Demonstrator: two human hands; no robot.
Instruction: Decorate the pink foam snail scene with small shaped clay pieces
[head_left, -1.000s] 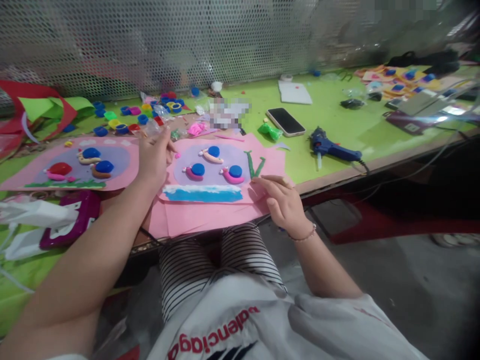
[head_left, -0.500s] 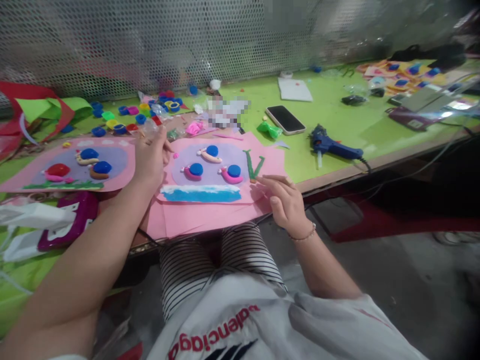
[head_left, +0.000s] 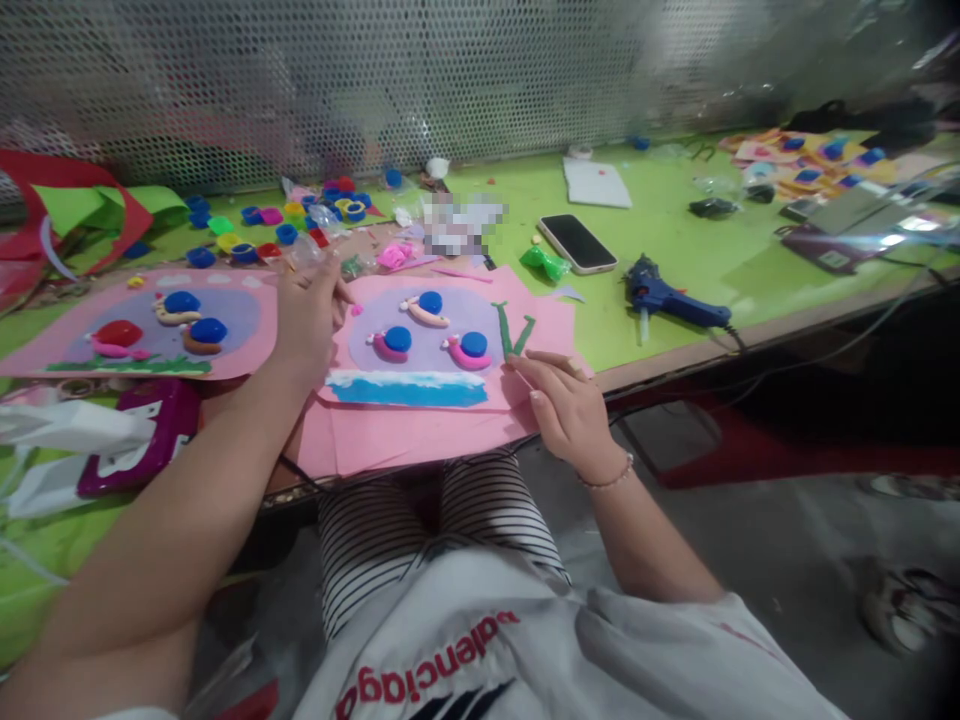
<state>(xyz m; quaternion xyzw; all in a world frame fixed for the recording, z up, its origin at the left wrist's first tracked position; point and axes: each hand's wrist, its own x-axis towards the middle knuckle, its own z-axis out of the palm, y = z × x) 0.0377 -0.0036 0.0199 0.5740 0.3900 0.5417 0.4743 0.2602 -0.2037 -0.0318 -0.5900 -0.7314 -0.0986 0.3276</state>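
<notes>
A pink foam card (head_left: 442,350) lies at the table's front edge, with a lilac oval, three clay snails with blue caps, a blue and white strip and a green V (head_left: 514,330). My left hand (head_left: 307,310) rests on the card's left edge, fingers curled against it. My right hand (head_left: 566,400) lies on the card's right corner, its fingertips pressed together just below the green V; what they pinch, if anything, is too small to make out.
A second snail card (head_left: 150,330) lies to the left, above a purple case (head_left: 142,440). Coloured bottle caps (head_left: 285,225) are scattered behind. A phone (head_left: 576,243) and a blue glue gun (head_left: 671,300) lie to the right on the green table (head_left: 675,240).
My right hand's fingertips have shifted slightly below the green V. My left hand stays on the card's left edge.
</notes>
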